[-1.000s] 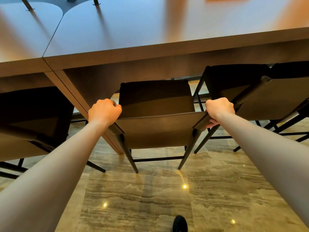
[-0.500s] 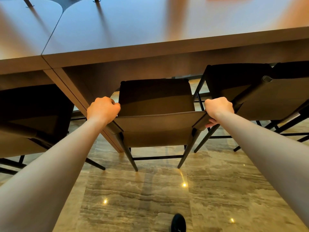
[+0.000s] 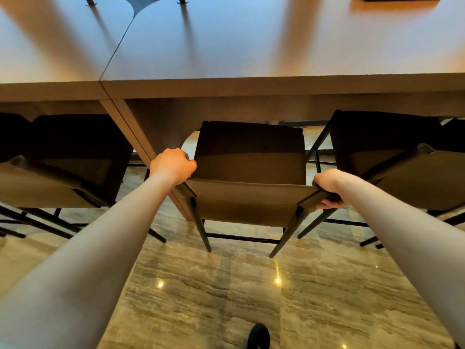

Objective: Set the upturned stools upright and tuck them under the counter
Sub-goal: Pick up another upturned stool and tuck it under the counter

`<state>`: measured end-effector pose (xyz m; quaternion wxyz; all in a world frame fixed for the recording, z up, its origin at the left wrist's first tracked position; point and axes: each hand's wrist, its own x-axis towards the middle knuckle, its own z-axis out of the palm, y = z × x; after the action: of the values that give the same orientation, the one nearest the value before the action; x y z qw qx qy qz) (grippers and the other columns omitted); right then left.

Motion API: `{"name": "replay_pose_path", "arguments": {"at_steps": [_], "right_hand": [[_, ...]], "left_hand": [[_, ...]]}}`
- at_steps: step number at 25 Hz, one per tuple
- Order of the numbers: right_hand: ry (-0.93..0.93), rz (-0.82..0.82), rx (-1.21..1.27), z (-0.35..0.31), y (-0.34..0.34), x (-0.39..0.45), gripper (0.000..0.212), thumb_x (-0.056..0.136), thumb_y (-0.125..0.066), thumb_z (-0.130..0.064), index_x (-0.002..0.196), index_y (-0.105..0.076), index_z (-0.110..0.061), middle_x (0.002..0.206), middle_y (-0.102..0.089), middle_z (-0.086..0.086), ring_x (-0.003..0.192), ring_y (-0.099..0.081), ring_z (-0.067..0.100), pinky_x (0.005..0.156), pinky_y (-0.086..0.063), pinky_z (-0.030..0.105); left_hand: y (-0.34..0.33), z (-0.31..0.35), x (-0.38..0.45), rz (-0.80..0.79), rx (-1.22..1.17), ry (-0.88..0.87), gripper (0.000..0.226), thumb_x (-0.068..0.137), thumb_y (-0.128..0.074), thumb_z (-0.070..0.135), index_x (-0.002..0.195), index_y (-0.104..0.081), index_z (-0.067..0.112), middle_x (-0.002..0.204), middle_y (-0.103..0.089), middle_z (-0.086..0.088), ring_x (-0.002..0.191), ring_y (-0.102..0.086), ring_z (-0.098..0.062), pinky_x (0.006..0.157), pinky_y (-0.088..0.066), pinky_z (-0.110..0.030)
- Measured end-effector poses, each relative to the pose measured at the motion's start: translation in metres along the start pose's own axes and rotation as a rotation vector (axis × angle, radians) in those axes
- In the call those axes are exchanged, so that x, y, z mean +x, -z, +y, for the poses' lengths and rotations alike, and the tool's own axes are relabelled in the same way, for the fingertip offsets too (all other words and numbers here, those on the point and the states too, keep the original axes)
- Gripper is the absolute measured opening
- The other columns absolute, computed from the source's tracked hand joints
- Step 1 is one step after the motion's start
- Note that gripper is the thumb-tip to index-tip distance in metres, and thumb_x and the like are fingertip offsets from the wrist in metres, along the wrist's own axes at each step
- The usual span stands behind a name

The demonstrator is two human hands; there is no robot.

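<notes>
Fingers of L hand (image 3: 173,165) & R hand (image 3: 327,188) curled round stool (image 3: 247,197) backrest corners, seat half under counter (image 3: 276,86) edge.

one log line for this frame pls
left hand: grips stool back | right hand: grips stool back | stool: upright, seat partly under counter
</notes>
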<state>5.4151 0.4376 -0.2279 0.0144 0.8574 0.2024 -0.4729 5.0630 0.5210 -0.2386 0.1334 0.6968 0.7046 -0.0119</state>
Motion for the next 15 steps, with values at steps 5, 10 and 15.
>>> {"name": "replay_pose_path", "arguments": {"at_steps": [5, 10, 15], "right_hand": [[-0.04, -0.244, -0.038, -0.004, 0.015, -0.002, 0.033, 0.1, -0.048, -0.03, 0.109, -0.063, -0.001, 0.087, -0.076, 0.018, 0.058, -0.071, 0.024, 0.037, -0.051, 0.022], [-0.086, -0.48, 0.045, -0.01, 0.038, 0.007, 0.049, 0.093, -0.065, -0.036, 0.122, -0.054, 0.003, 0.112, -0.067, 0.031, 0.091, -0.072, 0.042, 0.057, -0.063, 0.043], [-0.21, -0.478, 0.072, -0.001, 0.028, 0.038, 0.044, 0.096, -0.062, -0.035, 0.109, -0.059, 0.007, 0.085, -0.067, 0.024, 0.065, -0.068, 0.033, 0.065, -0.063, 0.043]], "left_hand": [[0.011, 0.004, 0.01, -0.372, -0.077, 0.115, 0.035, 0.092, -0.051, 0.042, 0.104, -0.069, 0.014, 0.106, -0.066, -0.008, 0.092, -0.061, -0.026, 0.069, -0.046, -0.034], [0.033, -0.019, 0.032, -0.944, -0.546, 0.522, 0.063, 0.089, -0.063, 0.052, 0.14, -0.048, 0.018, 0.141, -0.047, -0.016, 0.126, -0.051, -0.046, 0.076, -0.057, -0.054], [-0.001, -0.028, 0.05, -1.082, -0.712, 0.762, 0.044, 0.092, -0.065, 0.03, 0.12, -0.053, -0.002, 0.094, -0.071, -0.028, 0.089, -0.071, -0.038, 0.071, -0.061, -0.044]]}}
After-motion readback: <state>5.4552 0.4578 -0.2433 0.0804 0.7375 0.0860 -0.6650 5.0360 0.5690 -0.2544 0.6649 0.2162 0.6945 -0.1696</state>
